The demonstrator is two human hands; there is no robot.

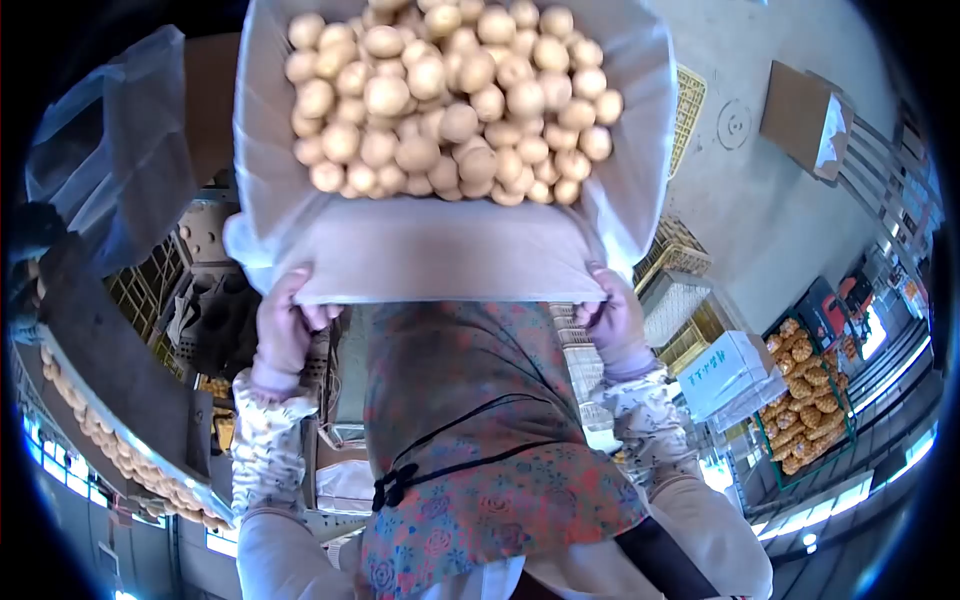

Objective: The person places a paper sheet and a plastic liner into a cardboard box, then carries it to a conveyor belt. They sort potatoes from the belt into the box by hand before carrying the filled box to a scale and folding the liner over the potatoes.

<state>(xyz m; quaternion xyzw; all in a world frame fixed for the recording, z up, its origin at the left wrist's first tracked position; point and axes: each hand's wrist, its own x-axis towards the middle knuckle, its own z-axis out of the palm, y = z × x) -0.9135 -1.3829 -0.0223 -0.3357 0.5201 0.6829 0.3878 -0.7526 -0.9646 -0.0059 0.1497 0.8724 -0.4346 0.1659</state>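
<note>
Fig.: white carton (730, 372) near my right hand (615, 322), blue print too blurred to read; no other legible txt.

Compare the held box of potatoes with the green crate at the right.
The box is lined with white plastic; the green crate shows none. The left hand and right hand grip the box; the green crate stands apart, untouched. The box's potatoes look paler than the crate's. Both are heaped full.

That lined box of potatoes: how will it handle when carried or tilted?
Likely heavy: the box is heaped with potatoes, and left hand and right hand both grip its near edge. Round potatoes would likely roll if it tilts. The loose plastic liner may feel slippery.
</note>
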